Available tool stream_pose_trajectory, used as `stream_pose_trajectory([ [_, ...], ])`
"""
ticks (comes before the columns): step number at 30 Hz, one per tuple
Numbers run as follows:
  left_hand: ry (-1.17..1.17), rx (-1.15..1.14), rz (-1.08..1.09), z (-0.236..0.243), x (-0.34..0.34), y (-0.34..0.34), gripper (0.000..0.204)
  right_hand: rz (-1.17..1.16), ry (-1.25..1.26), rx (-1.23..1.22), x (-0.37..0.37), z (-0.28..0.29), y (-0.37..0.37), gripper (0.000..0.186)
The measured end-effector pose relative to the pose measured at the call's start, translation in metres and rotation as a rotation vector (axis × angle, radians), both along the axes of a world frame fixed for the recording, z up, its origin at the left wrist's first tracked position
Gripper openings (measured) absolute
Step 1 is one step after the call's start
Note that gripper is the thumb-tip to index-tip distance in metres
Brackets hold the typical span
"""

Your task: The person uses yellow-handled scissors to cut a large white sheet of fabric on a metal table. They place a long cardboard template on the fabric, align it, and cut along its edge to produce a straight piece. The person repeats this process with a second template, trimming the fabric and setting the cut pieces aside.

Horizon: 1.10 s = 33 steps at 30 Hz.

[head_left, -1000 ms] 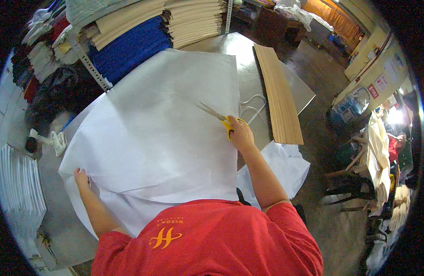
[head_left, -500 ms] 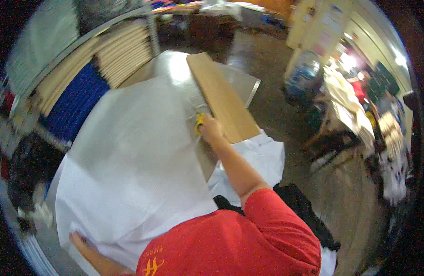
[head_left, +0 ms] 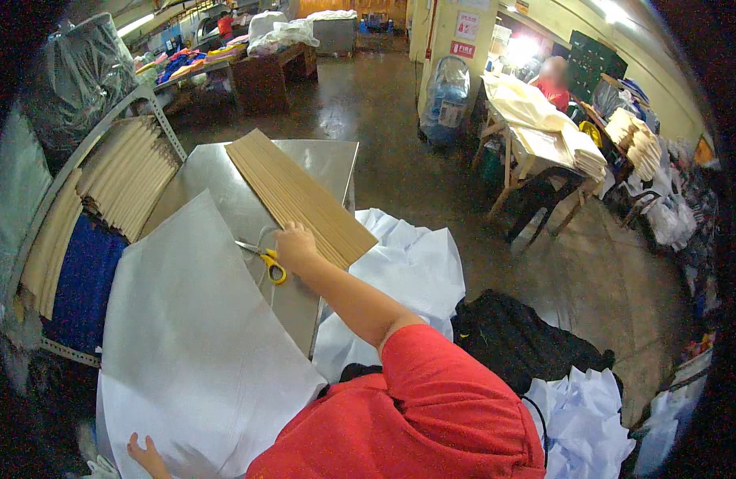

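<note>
A large white sheet [head_left: 196,319] spreads over the left part of a metal-topped table [head_left: 320,164], its upper end coming to a point. My left hand [head_left: 146,457] rests at the sheet's lower left, fingers apart, holding nothing. Just past the sheet's right edge are scissors [head_left: 275,272] with yellow handles, blades toward the left. My right hand [head_left: 297,246] is closed at their upper handle loop, which it partly hides; the lower loop shows free. That hand also overlaps the left edge of a long, flat stack of brown folded strips [head_left: 304,199].
Crumpled white material [head_left: 412,255] hangs at the table's right side, above a black heap [head_left: 527,343]. A rack at left holds beige folded stacks [head_left: 132,172] and blue ones [head_left: 84,275]. A person [head_left: 553,84] is beyond a wooden table [head_left: 535,148] at far right.
The view has tilted up and shifted right, showing more of the room. My right hand stays by the scissors, whose handles now show more clearly. My left hand's fingers now stand spread.
</note>
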<state>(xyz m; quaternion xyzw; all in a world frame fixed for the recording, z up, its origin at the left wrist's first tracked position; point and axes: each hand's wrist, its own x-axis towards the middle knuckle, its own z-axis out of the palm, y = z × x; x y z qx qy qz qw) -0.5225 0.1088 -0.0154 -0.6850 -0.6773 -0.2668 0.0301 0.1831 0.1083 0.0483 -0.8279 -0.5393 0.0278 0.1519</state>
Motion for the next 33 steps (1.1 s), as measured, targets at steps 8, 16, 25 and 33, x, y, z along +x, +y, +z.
stream_pose_trajectory([
  [8, -0.087, -0.449, -0.629, 0.092, 0.287, -0.079, 0.029, 0.065, 0.216, 0.285, 0.041, -0.003, -0.041, 0.035],
  [16, -0.172, -1.275, -0.893, 0.112, 0.415, -0.103, 0.032, 0.121, 0.357, 0.38, 0.061, -0.003, -0.064, 0.032],
  [25, -0.119, -1.155, -0.683, 0.104, 0.438, -0.107, 0.024, 0.239, 0.412, 0.408, 0.086, 0.023, -0.074, 0.032],
  [33, -0.096, -0.272, -0.53, 0.077, 0.435, -0.09, 0.013, 1.028, 0.666, 0.4, -0.017, 0.036, -0.09, 0.051],
])
